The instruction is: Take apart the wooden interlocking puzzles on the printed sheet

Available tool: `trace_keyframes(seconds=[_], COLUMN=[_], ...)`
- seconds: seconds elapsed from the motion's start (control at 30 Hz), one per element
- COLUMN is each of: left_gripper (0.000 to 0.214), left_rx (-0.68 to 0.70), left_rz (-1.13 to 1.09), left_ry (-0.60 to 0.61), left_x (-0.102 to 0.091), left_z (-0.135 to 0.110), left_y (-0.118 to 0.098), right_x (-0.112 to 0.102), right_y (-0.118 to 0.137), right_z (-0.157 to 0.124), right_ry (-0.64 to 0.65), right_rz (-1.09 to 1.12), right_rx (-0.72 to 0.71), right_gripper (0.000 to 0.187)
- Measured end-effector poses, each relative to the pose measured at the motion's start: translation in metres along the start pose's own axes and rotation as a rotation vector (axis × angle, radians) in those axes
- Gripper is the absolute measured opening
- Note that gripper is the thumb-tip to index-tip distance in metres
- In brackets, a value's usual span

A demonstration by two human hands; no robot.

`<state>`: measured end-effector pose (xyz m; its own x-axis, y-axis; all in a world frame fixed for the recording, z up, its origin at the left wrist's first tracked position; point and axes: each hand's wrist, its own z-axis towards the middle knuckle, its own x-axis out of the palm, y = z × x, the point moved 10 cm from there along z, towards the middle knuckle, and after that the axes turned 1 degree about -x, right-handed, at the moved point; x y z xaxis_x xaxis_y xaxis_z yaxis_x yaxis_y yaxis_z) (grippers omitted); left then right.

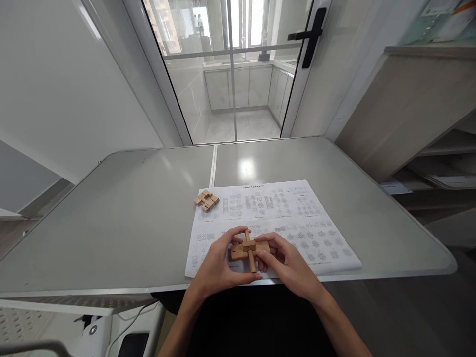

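Note:
Between my hands, over the front part of the printed sheet, is a wooden puzzle [238, 252] made of a flat bar crossed by a thin stick, with a small block at the crossing. My left hand [223, 263] spans the crossing stick, its thumb at the near end and its fingers at the far end. The flat bar's right end lies in the grip of my right hand [283, 260], thumb on top. Some fingertips of both hands are hidden behind the wood. A second wooden block puzzle [207, 201] rests at the sheet's upper left corner.
A white sheet [316, 233] with printed diagrams lies on the grey table [111, 223]. Past the table's far edge is a glass door [230, 89] with a black handle [312, 35]. Wooden shelves [412, 109] stand at the right. A phone [134, 344] lies below the front left edge.

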<state>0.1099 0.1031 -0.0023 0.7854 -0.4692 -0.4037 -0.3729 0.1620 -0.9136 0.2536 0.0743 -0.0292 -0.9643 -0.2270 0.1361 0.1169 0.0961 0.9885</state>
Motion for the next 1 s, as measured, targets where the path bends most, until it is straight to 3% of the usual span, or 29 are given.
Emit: trace_keyframes(seconds=[0.23,0.33,0.47,0.57,1.0], left_gripper=[0.091,0.091,0.095,0.098,0.098], left_rx=[0.033,0.041,0.075,0.099,0.102], left_rz=[-0.038,-0.082,-0.122,-0.123,-0.100], left_ry=[-0.035,-0.046,-0.034,-0.016,-0.021], left_x=[-0.004,-0.006,-0.006,-0.005,-0.006], left_z=[-0.003,-0.005,-0.006,-0.006,-0.003], left_y=[-0.003,-0.002,-0.004,-0.005,-0.004], right_x=[-0.002,-0.001,0.008,0.012,0.010], right_y=[0.004,0.009,0.017,0.018,0.014], right_z=[0.000,0.001,0.002,0.002,-0.002], right_ry=[-0.007,-0.003,0.042,0.045,-0.040], right_rz=[-0.029,-0.147,-0.335,-0.419,-0.434], right_rx=[-0.001,-0.036,-0.128,-0.178,-0.195], right_gripper=[0.037,0.039,0.023,0.027,0.019])
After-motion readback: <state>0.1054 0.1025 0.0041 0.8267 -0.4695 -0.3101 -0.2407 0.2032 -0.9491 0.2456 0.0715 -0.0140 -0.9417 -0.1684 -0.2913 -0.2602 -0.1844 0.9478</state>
